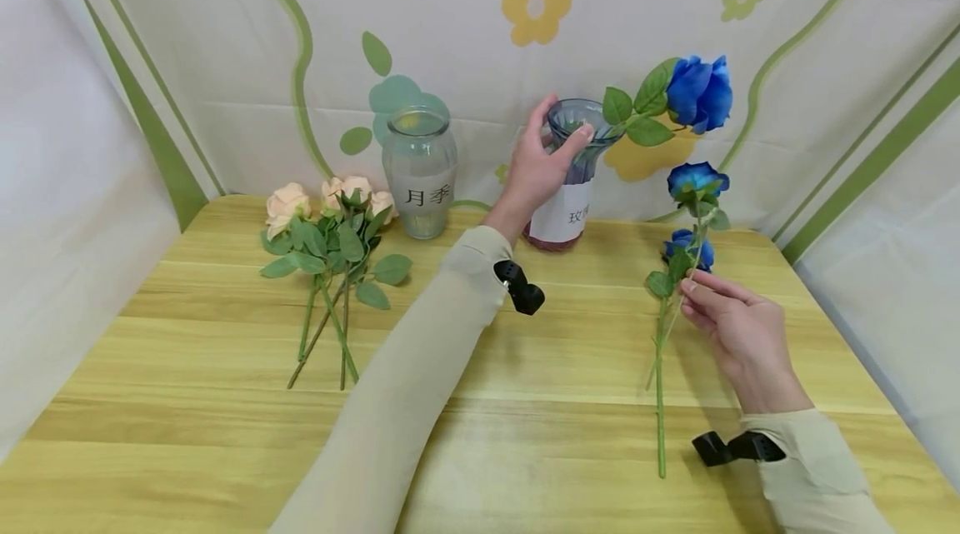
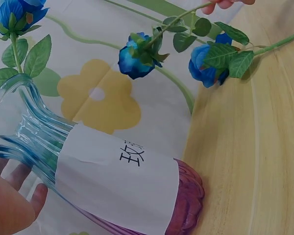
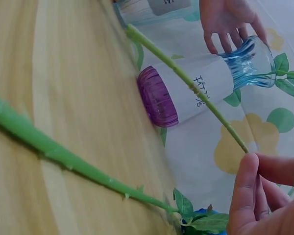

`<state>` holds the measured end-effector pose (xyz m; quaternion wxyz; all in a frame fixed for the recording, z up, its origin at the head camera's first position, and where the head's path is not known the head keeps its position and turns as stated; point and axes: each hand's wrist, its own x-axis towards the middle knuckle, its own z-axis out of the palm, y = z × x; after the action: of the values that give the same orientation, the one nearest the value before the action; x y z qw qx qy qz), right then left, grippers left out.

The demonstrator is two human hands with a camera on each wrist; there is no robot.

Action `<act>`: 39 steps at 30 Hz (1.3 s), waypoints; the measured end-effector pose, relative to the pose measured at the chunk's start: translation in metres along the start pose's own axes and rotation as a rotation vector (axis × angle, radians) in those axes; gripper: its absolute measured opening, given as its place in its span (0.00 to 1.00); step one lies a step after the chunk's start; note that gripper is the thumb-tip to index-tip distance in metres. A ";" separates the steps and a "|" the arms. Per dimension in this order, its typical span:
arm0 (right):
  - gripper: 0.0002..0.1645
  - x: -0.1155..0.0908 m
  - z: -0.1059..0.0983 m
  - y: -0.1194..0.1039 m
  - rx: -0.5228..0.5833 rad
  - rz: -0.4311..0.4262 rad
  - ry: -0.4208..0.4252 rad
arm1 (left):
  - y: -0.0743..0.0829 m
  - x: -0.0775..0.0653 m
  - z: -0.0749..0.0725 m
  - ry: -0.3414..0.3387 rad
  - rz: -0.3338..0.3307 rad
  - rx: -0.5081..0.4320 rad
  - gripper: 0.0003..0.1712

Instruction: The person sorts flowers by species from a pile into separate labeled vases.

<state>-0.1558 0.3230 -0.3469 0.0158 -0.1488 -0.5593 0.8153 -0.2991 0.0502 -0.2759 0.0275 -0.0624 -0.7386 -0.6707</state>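
My left hand (image 1: 538, 167) grips a blue-tinted glass vase (image 1: 558, 213) near its flared rim, thumb over the edge. The vase has a white paper label and a purplish base, and it tilts slightly. One blue rose (image 1: 700, 94) stands in it, leaning out to the right. My right hand (image 1: 744, 338) pinches the thin stem (image 3: 186, 78) of a second blue rose (image 1: 697, 181), raised above the table with its bloom up. Beneath it a third blue rose (image 2: 206, 63) lies on the table, its thick green stem (image 3: 78, 152) pointing toward me.
Left of the held vase stands a clear glass vase (image 1: 420, 159) with a labelled front. Several peach roses (image 1: 287, 205) lie crossed on the wooden table (image 1: 525, 451) at the left. A patterned cloth (image 1: 465, 17) hangs behind the table.
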 end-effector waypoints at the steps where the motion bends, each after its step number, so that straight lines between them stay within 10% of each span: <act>1: 0.12 0.000 0.001 0.000 0.021 0.002 0.005 | 0.000 0.000 0.000 0.000 -0.001 0.000 0.44; 39: 0.13 0.045 0.066 -0.020 0.552 -0.266 0.335 | -0.002 0.004 0.001 0.002 -0.014 0.001 0.44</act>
<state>-0.2191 0.2791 -0.3172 0.2531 -0.1963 -0.3221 0.8909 -0.3028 0.0508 -0.2773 0.0238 -0.0565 -0.7395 -0.6704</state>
